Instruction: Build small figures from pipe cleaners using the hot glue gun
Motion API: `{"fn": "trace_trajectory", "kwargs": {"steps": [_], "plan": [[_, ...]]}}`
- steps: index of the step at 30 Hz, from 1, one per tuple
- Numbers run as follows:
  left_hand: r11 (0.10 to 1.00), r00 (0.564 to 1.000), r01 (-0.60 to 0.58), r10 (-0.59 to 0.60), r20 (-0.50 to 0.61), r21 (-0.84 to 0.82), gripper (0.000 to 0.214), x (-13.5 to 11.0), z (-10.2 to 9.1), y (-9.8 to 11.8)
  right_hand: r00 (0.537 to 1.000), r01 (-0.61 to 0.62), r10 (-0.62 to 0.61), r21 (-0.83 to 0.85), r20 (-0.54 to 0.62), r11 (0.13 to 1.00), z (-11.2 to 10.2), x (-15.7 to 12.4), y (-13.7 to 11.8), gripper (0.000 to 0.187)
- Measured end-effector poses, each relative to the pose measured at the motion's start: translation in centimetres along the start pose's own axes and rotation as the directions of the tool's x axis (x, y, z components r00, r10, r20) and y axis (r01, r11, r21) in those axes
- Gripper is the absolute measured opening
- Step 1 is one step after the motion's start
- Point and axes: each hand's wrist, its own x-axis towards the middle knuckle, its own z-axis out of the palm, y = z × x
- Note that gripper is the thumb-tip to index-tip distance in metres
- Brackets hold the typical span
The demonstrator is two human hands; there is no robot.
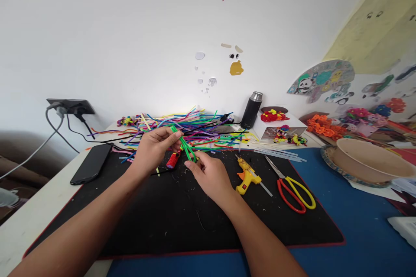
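Note:
My left hand (152, 147) pinches the upper end of a green pipe cleaner (185, 146) above the black mat (169, 216). My right hand (209, 175) grips the lower end of the same green pipe cleaner, fingers curled. A small red object (172, 160) lies on the mat just below my left hand. Behind both hands spreads a heap of coloured pipe cleaners (191, 127).
A yellow glue gun (247, 175) and red-and-yellow scissors (294, 188) lie right of my hands. A black phone (91, 162) rests at the left, cables above it. A dark flask (251, 110), craft flowers (325, 127) and a bowl (367, 162) stand at the right.

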Motion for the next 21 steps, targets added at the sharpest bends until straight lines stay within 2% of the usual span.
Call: {"fn": "trace_trajectory", "kwargs": {"steps": [6, 13, 21], "plan": [[1.000, 1.000, -0.014, 0.014, -0.007, 0.017, 0.028, -0.02, 0.16, 0.24, 0.998, -0.056, 0.055, 0.032, 0.031, 0.998, -0.04, 0.17, 0.24, 0.034], [0.999, 1.000, -0.027, 0.027, -0.013, 0.041, 0.028, -0.33, 0.31, 0.68, 0.992, -0.119, 0.110, 0.190, 0.057, 0.975, 0.03, 0.12, 0.39, 0.031], [0.994, 0.996, -0.079, 0.082, -0.026, 0.074, 0.023, -0.53, 0.09, 0.68, 0.992, -0.124, 0.112, 0.257, 0.060, 0.958, -0.05, 0.10, 0.25, 0.034]]}}
